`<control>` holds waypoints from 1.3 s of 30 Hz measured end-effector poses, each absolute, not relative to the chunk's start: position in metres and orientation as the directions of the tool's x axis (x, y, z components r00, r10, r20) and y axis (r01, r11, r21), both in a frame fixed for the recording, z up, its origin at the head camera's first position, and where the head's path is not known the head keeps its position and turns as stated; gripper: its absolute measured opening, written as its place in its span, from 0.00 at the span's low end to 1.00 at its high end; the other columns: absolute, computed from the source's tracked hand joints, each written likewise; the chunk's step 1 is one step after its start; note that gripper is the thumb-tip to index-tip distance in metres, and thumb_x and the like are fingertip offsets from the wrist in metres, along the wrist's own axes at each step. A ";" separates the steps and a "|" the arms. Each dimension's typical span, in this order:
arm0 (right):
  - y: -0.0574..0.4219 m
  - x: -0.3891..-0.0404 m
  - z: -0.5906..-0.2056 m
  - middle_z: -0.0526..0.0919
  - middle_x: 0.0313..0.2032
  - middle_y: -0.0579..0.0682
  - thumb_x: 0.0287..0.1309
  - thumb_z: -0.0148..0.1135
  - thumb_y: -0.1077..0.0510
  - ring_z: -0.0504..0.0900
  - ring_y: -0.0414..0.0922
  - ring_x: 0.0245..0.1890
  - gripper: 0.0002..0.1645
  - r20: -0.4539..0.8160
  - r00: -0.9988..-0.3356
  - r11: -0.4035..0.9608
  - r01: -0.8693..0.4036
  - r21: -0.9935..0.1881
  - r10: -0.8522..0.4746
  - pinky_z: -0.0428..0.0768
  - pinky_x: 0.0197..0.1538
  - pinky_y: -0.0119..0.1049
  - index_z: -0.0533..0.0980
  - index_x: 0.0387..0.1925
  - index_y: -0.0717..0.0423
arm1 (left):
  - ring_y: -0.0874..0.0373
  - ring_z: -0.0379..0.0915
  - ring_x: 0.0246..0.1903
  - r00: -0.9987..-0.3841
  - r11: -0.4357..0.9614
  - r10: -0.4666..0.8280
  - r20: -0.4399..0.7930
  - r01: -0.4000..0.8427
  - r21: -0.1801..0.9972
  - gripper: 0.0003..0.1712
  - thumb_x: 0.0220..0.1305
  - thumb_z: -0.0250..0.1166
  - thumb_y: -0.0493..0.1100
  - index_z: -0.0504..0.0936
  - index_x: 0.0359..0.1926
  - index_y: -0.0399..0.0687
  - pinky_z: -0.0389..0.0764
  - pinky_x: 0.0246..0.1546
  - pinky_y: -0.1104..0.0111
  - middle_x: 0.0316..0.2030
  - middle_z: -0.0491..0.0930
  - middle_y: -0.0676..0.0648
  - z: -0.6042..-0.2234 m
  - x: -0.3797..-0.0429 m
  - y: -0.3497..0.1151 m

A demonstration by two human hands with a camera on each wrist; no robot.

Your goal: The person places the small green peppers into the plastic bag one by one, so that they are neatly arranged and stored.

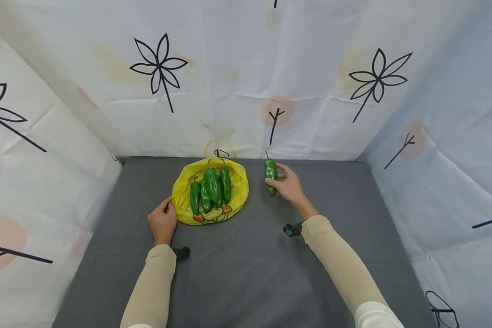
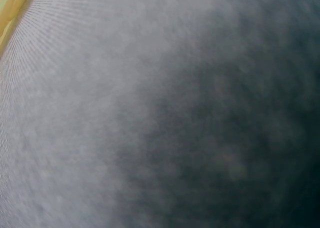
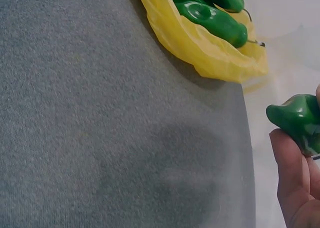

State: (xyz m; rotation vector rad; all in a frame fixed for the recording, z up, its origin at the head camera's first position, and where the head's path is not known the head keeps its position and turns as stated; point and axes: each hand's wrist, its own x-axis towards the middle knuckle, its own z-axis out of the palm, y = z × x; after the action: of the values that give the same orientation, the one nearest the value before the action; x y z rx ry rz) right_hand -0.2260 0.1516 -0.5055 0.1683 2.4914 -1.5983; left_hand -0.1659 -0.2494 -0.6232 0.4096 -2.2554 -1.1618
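Note:
Between its thumb and fingers my right hand (image 1: 290, 186) grips a green chili pepper (image 1: 270, 171), stem pointing away from me, to the right of the bag. The right wrist view catches the tip of that pepper (image 3: 300, 119) beside the fingers (image 3: 290, 163). A yellow plastic bag (image 1: 239, 180) lies opened out on the table, with several green peppers (image 1: 211, 186) inside. My left hand (image 1: 163, 222) pinches the bag's left edge. In the left wrist view only a strip of the yellow bag (image 2: 9, 13) shows; that hand is out of that view.
A dark grey cloth (image 1: 229, 282) covers the table. White fabric walls (image 1: 238, 68) printed with black flowers stand along the back and both sides. Each wrist wears a small black camera, the right one (image 1: 293, 229) with a green patch.

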 end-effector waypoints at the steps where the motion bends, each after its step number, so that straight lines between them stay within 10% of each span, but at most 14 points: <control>1: 0.150 -0.226 -0.506 0.77 0.62 0.62 0.61 0.72 0.46 0.85 0.56 0.46 0.48 -0.208 -0.978 0.421 0.187 -0.888 -0.003 0.83 0.49 0.61 0.60 0.78 0.40 | 0.46 0.87 0.40 -0.794 0.579 -0.503 0.341 -0.018 0.815 0.15 0.72 0.60 0.43 0.89 0.53 0.49 0.74 0.39 0.78 0.44 0.90 0.42 -0.623 -0.166 -0.250; 8: 0.135 -0.227 -0.508 0.78 0.60 0.61 0.62 0.71 0.48 0.86 0.54 0.41 0.47 -0.192 -0.981 0.441 0.159 -0.883 -0.030 0.83 0.47 0.60 0.60 0.78 0.40 | 0.44 0.87 0.42 -0.807 0.571 -0.490 0.328 -0.013 0.821 0.16 0.73 0.60 0.43 0.89 0.54 0.47 0.82 0.44 0.52 0.45 0.90 0.40 -0.618 -0.164 -0.247; 21: 0.106 -0.227 -0.506 0.79 0.62 0.58 0.64 0.70 0.51 0.87 0.54 0.45 0.45 -0.143 -0.981 0.419 0.077 -0.905 -0.129 0.85 0.44 0.55 0.60 0.78 0.36 | 0.44 0.87 0.43 -0.809 0.563 -0.492 0.322 -0.013 0.826 0.16 0.73 0.60 0.43 0.89 0.54 0.49 0.82 0.44 0.53 0.46 0.90 0.41 -0.618 -0.163 -0.248; 28: 0.088 -0.226 -0.509 0.81 0.62 0.56 0.64 0.70 0.51 0.88 0.49 0.41 0.45 -0.126 -0.972 0.420 0.031 -0.907 -0.199 0.86 0.36 0.42 0.61 0.77 0.33 | 0.46 0.87 0.42 -0.802 0.571 -0.497 0.330 -0.016 0.821 0.15 0.73 0.61 0.43 0.89 0.54 0.50 0.72 0.39 0.80 0.45 0.90 0.42 -0.622 -0.161 -0.250; 35: 0.070 -0.228 -0.506 0.81 0.61 0.57 0.62 0.71 0.51 0.89 0.48 0.42 0.44 -0.106 -0.969 0.410 0.006 -0.912 -0.223 0.86 0.36 0.47 0.63 0.76 0.39 | 0.45 0.87 0.43 -0.805 0.571 -0.497 0.324 -0.022 0.820 0.16 0.73 0.60 0.43 0.89 0.54 0.48 0.82 0.44 0.57 0.46 0.90 0.41 -0.621 -0.162 -0.249; 39: 0.063 -0.231 -0.508 0.80 0.59 0.57 0.62 0.72 0.52 0.88 0.49 0.40 0.43 -0.111 -0.970 0.431 0.008 -0.902 -0.215 0.87 0.39 0.48 0.64 0.75 0.41 | 0.45 0.87 0.42 -0.804 0.575 -0.493 0.333 -0.014 0.818 0.16 0.73 0.60 0.44 0.89 0.54 0.48 0.80 0.42 0.67 0.46 0.90 0.41 -0.621 -0.163 -0.249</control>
State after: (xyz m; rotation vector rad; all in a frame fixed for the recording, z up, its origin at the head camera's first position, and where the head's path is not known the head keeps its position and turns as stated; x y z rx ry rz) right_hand -0.2310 0.0631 -0.5084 -0.1814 2.4735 -1.5613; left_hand -0.1634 -0.2491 -0.6207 0.4040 -2.2685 -1.1708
